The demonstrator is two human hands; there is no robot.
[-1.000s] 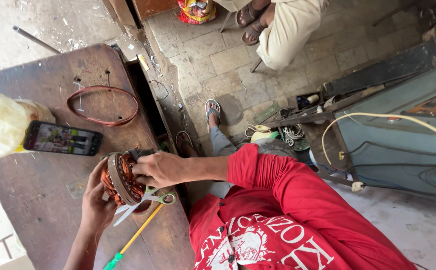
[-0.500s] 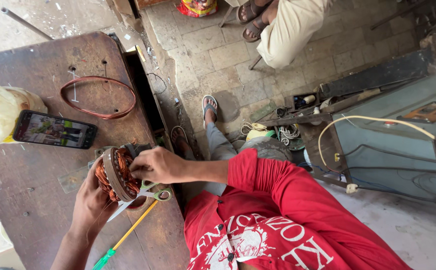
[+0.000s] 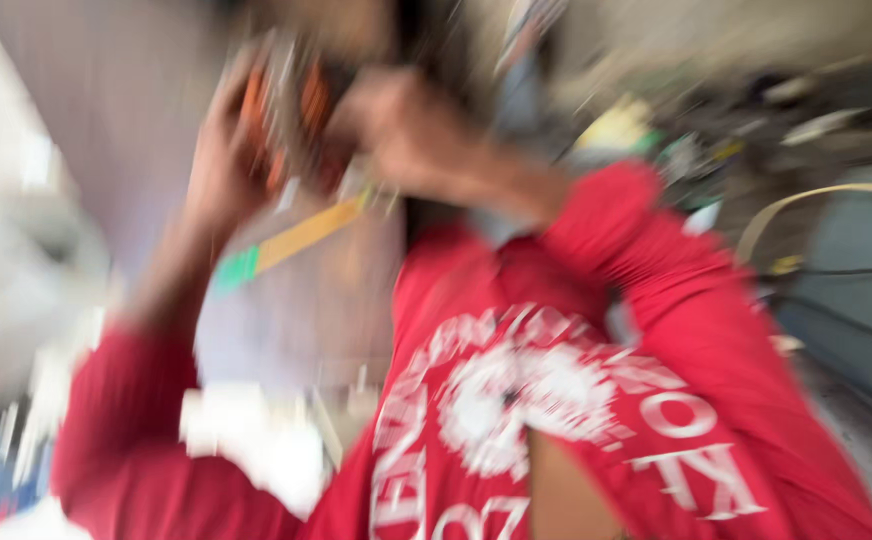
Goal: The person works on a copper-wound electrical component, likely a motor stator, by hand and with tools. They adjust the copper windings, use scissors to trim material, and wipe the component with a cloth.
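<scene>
The whole view is smeared by motion blur, so only broad shapes can be told.

Nearest the camera is the person's red shirt with a white print on the chest, and two red sleeves running up and away from it. Beyond the shirt lies the table, a dull brown surface. A thin yellow tool with a green end lies slanted on it, its upper end near the hands.

Farther up, the two hands meet on a round coil with orange windings. In this upside-down view the left hand is at the picture's left, against the coil's side, and the right hand is at its other side, seemingly touching it. Whether the fingers of either hand are spread, pressed together or pinching cannot be told through the blur.

At far right are a grey-blue box and a pale curved cable.
</scene>
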